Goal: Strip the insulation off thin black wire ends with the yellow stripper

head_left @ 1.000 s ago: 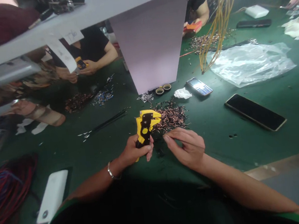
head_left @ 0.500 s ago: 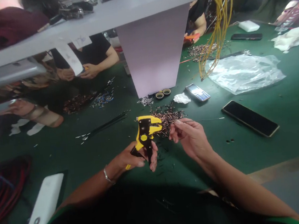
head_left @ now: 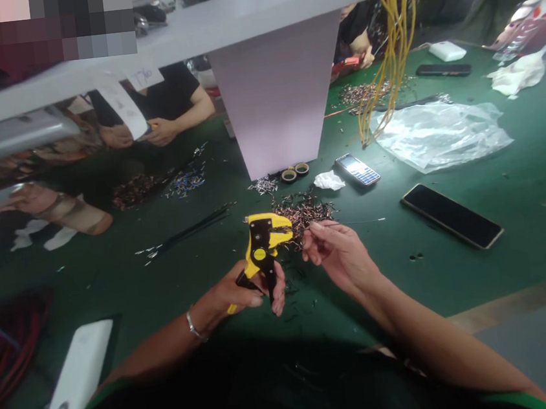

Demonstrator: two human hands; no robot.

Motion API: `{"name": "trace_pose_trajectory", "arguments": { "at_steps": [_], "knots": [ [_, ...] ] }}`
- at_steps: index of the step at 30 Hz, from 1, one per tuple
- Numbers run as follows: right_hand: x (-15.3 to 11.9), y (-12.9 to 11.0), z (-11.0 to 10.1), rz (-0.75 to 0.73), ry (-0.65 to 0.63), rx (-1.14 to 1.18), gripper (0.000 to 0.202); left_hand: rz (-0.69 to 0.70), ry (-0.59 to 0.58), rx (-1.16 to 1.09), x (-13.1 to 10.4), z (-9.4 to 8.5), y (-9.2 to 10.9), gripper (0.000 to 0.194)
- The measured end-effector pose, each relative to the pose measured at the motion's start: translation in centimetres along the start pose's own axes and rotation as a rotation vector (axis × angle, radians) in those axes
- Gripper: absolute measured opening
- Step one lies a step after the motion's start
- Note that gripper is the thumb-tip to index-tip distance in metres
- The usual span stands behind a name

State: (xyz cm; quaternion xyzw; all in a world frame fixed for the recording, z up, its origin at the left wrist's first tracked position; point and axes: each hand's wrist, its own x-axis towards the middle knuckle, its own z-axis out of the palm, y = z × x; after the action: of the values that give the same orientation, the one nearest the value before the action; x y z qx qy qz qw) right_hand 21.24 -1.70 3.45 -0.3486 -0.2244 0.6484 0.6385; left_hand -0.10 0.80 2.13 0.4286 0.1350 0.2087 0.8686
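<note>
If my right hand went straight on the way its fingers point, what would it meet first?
Your right hand would probably meet the jaw end of the yellow-and-black tool in your left hand. Depth is unclear from this one view, so it might pass above or below.

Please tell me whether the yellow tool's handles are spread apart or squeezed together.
Spread apart: on the yellow tool in the left hand, a gap shows between the black handles.

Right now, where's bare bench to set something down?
Left: between the black wires and white case. Right: between the large dark phone and right forearm, barring two small dark discs. Crowded: around the yellow-black tool and clippings, up to the keypad phone.
</note>
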Motion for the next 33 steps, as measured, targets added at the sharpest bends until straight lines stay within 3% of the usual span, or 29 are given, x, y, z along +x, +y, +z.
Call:
{"name": "trace_pose_trajectory", "arguments": {
  "at_steps": [33],
  "knots": [
    [-0.07, 0.22, 0.1, 0.072, -0.003, -0.007, 0.017, 0.071, 0.055, 0.05, -0.36, -0.28, -0.44, 0.029]
  ]
}}
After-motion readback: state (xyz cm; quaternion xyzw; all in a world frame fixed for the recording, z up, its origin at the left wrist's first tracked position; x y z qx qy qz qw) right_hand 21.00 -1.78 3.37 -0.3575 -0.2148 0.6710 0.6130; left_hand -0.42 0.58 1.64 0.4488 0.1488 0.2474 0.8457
